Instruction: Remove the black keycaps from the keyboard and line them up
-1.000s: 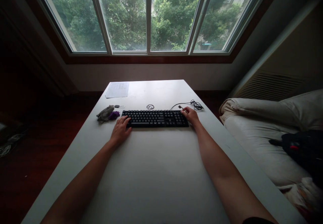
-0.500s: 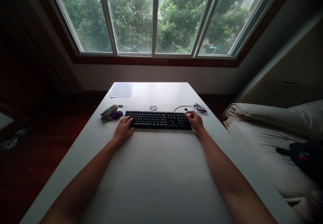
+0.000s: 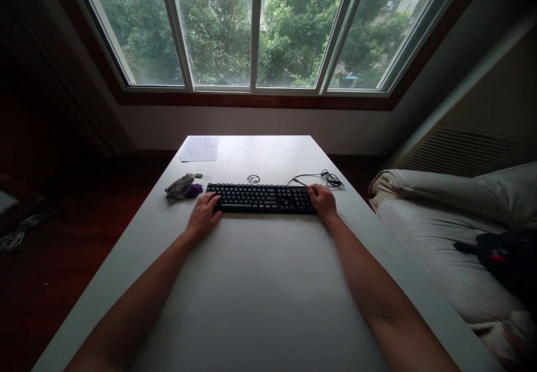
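A black keyboard [image 3: 262, 199] lies lengthwise across the white table. My left hand [image 3: 203, 214] grips its left end, fingers over the end keys and thumb by the front edge. At the far right corner, my right hand [image 3: 322, 200] is closed, its fingertips touching the number keys. A thin dark cable plug [image 3: 298, 181] sticks out leftward from those fingers; its exact form is too small to make out. Behind the right end, a black cable [image 3: 333, 180] lies partly coiled. Its run behind the keyboard is hidden.
Left of the keyboard lie a grey and purple cloth bundle [image 3: 181, 188] and a small dark piece [image 3: 198, 175]. A small ring-shaped item [image 3: 253, 179] sits behind the keyboard. Paper [image 3: 199, 149] lies at the table's [image 3: 260, 282] far left. A sofa [image 3: 423, 232] stands right.
My right fingers have closed and turned inward. The small plug that pointed up by the fingertips now lies lower and points left. My left hand stays on the keyboard.
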The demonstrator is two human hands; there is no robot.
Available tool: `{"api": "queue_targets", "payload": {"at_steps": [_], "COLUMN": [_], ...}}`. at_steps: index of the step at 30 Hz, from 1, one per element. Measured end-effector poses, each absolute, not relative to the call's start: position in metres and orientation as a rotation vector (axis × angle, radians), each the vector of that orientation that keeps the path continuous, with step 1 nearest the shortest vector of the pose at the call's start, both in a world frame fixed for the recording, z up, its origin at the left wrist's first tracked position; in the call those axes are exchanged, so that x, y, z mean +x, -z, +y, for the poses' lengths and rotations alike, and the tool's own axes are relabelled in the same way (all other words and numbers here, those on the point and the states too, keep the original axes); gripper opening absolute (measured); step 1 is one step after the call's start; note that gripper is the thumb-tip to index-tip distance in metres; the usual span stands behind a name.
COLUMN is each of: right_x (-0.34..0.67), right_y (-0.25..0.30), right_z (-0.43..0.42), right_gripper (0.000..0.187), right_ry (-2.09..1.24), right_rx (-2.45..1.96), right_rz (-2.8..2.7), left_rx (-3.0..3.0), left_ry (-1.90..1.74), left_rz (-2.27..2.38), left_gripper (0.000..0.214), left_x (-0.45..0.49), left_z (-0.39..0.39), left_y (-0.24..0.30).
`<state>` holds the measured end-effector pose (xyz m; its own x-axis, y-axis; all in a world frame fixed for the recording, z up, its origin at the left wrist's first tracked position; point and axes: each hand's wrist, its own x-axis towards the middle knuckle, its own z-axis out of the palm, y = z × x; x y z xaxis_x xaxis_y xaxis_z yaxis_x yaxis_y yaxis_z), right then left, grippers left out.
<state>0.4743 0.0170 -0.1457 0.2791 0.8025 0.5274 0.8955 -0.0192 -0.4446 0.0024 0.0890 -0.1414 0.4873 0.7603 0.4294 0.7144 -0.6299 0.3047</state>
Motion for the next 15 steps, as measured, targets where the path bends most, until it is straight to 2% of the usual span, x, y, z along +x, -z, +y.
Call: {"api": "queue_targets", "payload": {"at_steps": [5, 10, 15], "right_x": [0.4792, 0.4751, 0.4717], "right_y": [0.1428, 0.1449, 0.1449], "right_z": [0.0167, 0.0157, 0.0151], "right_gripper": [0.040, 0.033, 0.036], "right_ry": [0.208, 0.126, 0.070], "right_rx": [-1.894, -1.852, -1.782], "right_rz": [-1.440, -1.375, -1.370], "left_rx": [2.645, 2.636, 2.642], "left_ry": [-0.832, -0.823, -0.824], "left_rz": [1.291, 1.297, 1.305], "left_gripper": [0.052, 0.052, 0.051], "left_x": [0.0030, 0.0029, 0.0029], "left_z": [0.0894, 0.0904, 0.0897], "left_y": [0.1408, 0.1416, 0.1418]}}
